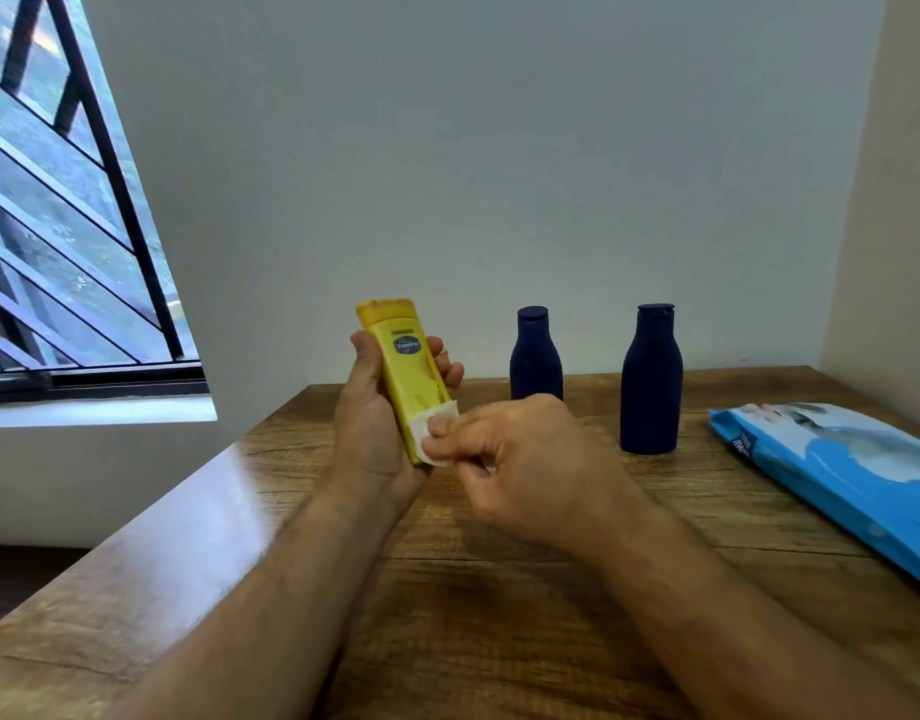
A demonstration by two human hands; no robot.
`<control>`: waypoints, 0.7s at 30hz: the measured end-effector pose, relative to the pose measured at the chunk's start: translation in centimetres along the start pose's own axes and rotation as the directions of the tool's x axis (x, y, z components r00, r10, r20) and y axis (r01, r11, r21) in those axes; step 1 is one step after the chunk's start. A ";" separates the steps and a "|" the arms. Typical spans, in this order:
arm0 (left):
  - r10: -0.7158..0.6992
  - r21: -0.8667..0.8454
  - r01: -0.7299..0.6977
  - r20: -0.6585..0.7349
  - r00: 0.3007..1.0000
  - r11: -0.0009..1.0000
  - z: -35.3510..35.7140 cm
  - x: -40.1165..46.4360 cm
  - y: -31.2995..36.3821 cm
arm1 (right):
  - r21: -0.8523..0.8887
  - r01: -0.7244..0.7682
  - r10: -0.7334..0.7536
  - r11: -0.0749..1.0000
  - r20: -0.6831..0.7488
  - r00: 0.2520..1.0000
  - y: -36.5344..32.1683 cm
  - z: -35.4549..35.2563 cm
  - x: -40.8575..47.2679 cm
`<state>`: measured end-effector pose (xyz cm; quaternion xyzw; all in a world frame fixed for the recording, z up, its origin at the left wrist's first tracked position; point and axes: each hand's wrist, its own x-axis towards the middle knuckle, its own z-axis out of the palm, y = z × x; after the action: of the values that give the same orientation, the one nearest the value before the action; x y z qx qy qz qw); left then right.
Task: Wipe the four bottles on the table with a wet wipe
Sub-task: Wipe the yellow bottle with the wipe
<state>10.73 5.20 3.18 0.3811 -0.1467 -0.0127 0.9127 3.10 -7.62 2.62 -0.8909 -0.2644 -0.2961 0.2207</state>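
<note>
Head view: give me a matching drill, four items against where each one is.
1. yellow Vaseline bottle
2. wet wipe
3. navy bottle with flip cap
4. blue wipes pack

A. flat on the table's right side
B. pinched in the right hand
C. gripped in the left hand
D. standing on the table

Pairs: 1-C, 2-B, 3-D, 4-A
</note>
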 end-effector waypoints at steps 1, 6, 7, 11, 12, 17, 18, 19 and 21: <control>-0.007 -0.001 0.007 -0.001 1.000 1.000 0.0 0.0 -0.1 | -0.026 0.021 -0.021 0.999 0.004 1.000 0.0 0.0 0.0; -0.170 0.148 0.153 0.111 0.979 0.977 1.2 -1.5 -2.0 | -0.106 -0.022 -0.016 0.994 -0.349 0.937 0.5 0.6 0.2; -0.186 0.165 0.164 0.127 0.974 0.973 1.5 -1.8 -2.4 | -0.088 -0.049 0.009 0.995 -0.403 0.915 0.6 0.5 0.3; -0.185 0.199 0.157 0.131 0.974 0.967 1.7 -2.2 -2.7 | -0.053 -0.065 0.038 0.996 -0.404 0.914 0.8 0.2 0.4; -0.172 0.201 0.145 0.125 0.977 0.969 1.6 -2.1 -2.6 | -0.040 -0.055 0.037 0.998 -0.367 0.929 0.8 0.2 0.3; -0.139 0.185 0.121 0.085 0.987 0.975 1.0 -1.6 -1.6 | -0.099 0.029 -0.051 0.995 -0.229 0.972 0.3 0.5 0.0; -0.137 0.184 0.118 0.094 0.986 0.976 1.0 -1.6 -1.6 | -0.096 0.014 -0.039 0.995 -0.266 0.963 0.4 0.6 0.1; -0.138 0.184 0.118 0.105 0.985 0.976 1.3 -1.7 -1.7 | -0.072 -0.015 -0.009 0.997 -0.324 0.946 0.5 0.6 0.2; -0.150 0.198 0.123 0.127 0.981 0.973 1.6 -1.8 -2.0 | 0.026 -0.084 0.087 0.996 -0.435 0.896 1.1 0.3 0.3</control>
<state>8.72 2.93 2.35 0.4734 -0.1849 -0.0885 0.8567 4.09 -8.17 2.32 -0.8121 -0.1698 -0.4770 0.2902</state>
